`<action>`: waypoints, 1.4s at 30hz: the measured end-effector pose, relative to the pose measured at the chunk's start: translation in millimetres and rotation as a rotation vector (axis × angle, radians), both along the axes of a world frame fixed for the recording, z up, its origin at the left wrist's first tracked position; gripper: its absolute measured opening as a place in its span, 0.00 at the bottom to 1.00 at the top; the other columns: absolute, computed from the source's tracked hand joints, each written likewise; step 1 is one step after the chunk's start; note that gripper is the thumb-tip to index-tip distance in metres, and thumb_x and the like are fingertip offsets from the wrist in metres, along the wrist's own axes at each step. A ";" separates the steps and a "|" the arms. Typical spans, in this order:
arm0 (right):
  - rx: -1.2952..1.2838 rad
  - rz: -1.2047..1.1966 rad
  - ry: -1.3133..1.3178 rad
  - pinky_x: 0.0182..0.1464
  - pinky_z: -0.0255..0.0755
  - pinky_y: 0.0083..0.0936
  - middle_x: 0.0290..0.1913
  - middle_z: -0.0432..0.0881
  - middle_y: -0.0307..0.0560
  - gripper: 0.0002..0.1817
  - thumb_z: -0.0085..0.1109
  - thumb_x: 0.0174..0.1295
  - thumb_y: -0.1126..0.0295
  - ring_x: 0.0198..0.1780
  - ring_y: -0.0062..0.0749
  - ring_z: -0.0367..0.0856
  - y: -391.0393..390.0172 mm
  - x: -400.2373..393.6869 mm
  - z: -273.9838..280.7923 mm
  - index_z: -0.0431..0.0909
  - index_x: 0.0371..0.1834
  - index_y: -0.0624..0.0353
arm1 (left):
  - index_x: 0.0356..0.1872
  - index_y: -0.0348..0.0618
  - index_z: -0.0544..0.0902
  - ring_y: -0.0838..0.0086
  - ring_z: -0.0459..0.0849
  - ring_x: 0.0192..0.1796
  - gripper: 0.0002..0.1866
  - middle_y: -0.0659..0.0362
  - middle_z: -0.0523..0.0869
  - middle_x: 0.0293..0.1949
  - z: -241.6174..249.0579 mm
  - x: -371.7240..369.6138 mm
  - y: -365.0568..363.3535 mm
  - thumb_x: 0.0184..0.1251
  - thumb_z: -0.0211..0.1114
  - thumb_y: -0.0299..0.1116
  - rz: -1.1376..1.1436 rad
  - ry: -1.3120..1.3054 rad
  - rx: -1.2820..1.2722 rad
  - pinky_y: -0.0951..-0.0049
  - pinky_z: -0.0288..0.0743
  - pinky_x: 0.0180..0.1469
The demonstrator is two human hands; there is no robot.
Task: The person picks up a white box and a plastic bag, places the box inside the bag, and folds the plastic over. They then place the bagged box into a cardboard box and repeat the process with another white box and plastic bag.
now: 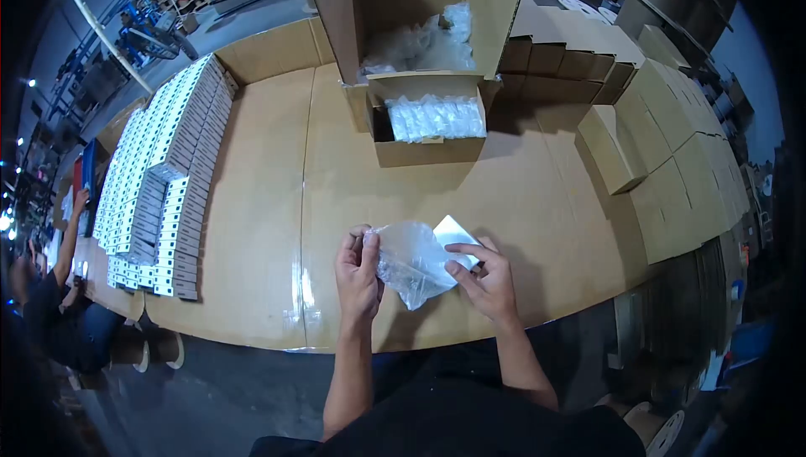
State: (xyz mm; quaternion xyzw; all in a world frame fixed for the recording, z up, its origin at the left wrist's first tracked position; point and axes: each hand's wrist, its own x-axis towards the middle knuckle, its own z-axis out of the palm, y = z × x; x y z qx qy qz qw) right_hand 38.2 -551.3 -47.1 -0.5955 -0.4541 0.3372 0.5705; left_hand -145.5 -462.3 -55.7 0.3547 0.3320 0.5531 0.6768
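Note:
My left hand (358, 272) pinches the left edge of a clear plastic bag (411, 262) held just above the cardboard-covered table (277, 230). At the bag's right side, my right hand (483, 276) grips a small white box (456, 232) that pokes out of the bag's upper right end. Both hands are close together near the table's front edge.
A small open carton (432, 133) holds clear bagged items; behind it stands a large open carton (420, 12) with loose plastic. Rows of white boxes (159, 171) are stacked at the left. Flat brown cartons (663, 138) pile up at the right. Another person (59, 289) sits far left.

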 end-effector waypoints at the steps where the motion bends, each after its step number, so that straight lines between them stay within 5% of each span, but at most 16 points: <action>1: -0.017 0.039 -0.023 0.32 0.72 0.22 0.41 0.80 0.45 0.13 0.74 0.61 0.69 0.36 0.21 0.78 0.9 4.6 -10.1 0.88 0.43 0.68 | 0.47 0.40 0.78 0.89 0.76 0.32 0.04 0.65 0.81 0.34 -3.8 -1.6 0.6 0.79 0.60 0.28 -0.021 0.045 0.035 0.85 0.71 0.31; 5: -0.066 0.062 -0.117 0.32 0.72 0.23 0.40 0.82 0.47 0.08 0.71 0.63 0.72 0.35 0.23 0.79 -1.2 6.8 -3.5 0.89 0.38 0.67 | 0.46 0.40 0.78 0.88 0.75 0.31 0.03 0.65 0.80 0.33 3.1 -12.3 5.7 0.77 0.62 0.27 0.002 0.286 0.172 0.85 0.69 0.31; 9: -0.067 -0.094 -0.163 0.31 0.71 0.23 0.36 0.81 0.47 0.08 0.69 0.65 0.70 0.34 0.26 0.78 -1.2 2.9 -0.6 0.89 0.36 0.65 | 0.48 0.41 0.76 0.81 0.76 0.34 0.07 0.63 0.78 0.36 -2.4 -24.1 15.8 0.81 0.58 0.33 0.185 0.036 0.081 0.81 0.71 0.35; 12: 0.006 -0.181 -0.168 0.30 0.71 0.23 0.36 0.79 0.46 0.09 0.69 0.66 0.68 0.32 0.25 0.77 2.8 -7.2 -7.5 0.89 0.36 0.64 | 0.52 0.40 0.77 0.80 0.78 0.38 0.10 0.63 0.79 0.40 0.4 -15.0 -4.5 0.82 0.57 0.36 -0.100 0.082 -0.022 0.80 0.73 0.36; 13: 0.019 -0.184 -0.147 0.30 0.71 0.22 0.37 0.79 0.46 0.09 0.69 0.66 0.69 0.32 0.25 0.77 4.2 -11.8 -10.5 0.89 0.36 0.64 | 0.56 0.37 0.76 0.83 0.78 0.37 0.12 0.60 0.80 0.43 1.8 -8.8 -11.4 0.77 0.63 0.29 -0.094 0.406 0.073 0.80 0.74 0.35; 17: 0.037 -0.167 -0.147 0.30 0.71 0.21 0.41 0.80 0.46 0.09 0.70 0.66 0.70 0.32 0.22 0.78 9.8 -17.0 -3.7 0.88 0.38 0.67 | 0.43 0.36 0.84 0.86 0.77 0.29 0.07 0.66 0.84 0.29 6.8 3.4 -28.3 0.75 0.66 0.30 -0.081 0.463 0.132 0.81 0.69 0.29; 20: 0.034 -0.130 -0.135 0.33 0.71 0.18 0.42 0.80 0.46 0.09 0.68 0.68 0.70 0.35 0.22 0.79 12.7 -5.8 -10.1 0.88 0.41 0.67 | 0.43 0.35 0.85 0.86 0.76 0.29 0.07 0.66 0.83 0.29 -2.9 -9.8 -24.2 0.76 0.65 0.30 -0.200 0.540 0.140 0.81 0.69 0.29; 27: 0.039 -0.153 0.020 0.33 0.68 0.19 0.40 0.78 0.43 0.10 0.65 0.70 0.69 0.35 0.20 0.74 16.0 -8.5 -4.6 0.89 0.38 0.66 | 0.41 0.34 0.83 0.85 0.75 0.27 0.10 0.65 0.79 0.27 -11.0 -23.1 -16.1 0.81 0.58 0.31 0.002 0.509 0.112 0.82 0.69 0.28; 30: 0.039 -0.160 -0.068 0.34 0.67 0.20 0.39 0.77 0.41 0.10 0.65 0.70 0.69 0.35 0.20 0.73 15.6 -12.5 -5.8 0.89 0.39 0.66 | 0.44 0.39 0.83 0.72 0.80 0.39 0.09 0.57 0.82 0.38 4.7 -20.1 -12.8 0.68 0.72 0.29 0.415 1.001 0.540 0.70 0.76 0.40; 34: 0.085 -0.185 -0.169 0.33 0.73 0.24 0.39 0.80 0.46 0.06 0.67 0.66 0.72 0.36 0.29 0.80 15.3 -16.4 -2.9 0.90 0.37 0.62 | 0.50 0.46 0.85 0.58 0.79 0.55 0.23 0.57 0.84 0.49 42.7 -5.2 -8.7 0.50 0.80 0.25 0.369 1.136 1.002 0.58 0.74 0.59; 37: 0.099 -0.183 -0.228 0.33 0.74 0.26 0.39 0.81 0.48 0.05 0.68 0.65 0.72 0.37 0.33 0.81 15.9 -18.1 0.7 0.90 0.36 0.62 | 0.52 0.48 0.85 0.60 0.80 0.54 0.19 0.60 0.84 0.49 57.1 10.2 -0.5 0.58 0.77 0.31 0.297 1.205 1.050 0.61 0.74 0.56; 42: 0.066 -0.191 -0.189 0.34 0.72 0.25 0.38 0.80 0.47 0.06 0.68 0.65 0.72 0.36 0.30 0.80 13.4 -19.2 8.7 0.89 0.36 0.63 | 0.47 0.45 0.84 0.63 0.84 0.47 0.18 0.59 0.86 0.42 44.9 8.2 8.6 0.54 0.78 0.24 0.253 1.162 1.018 0.62 0.77 0.51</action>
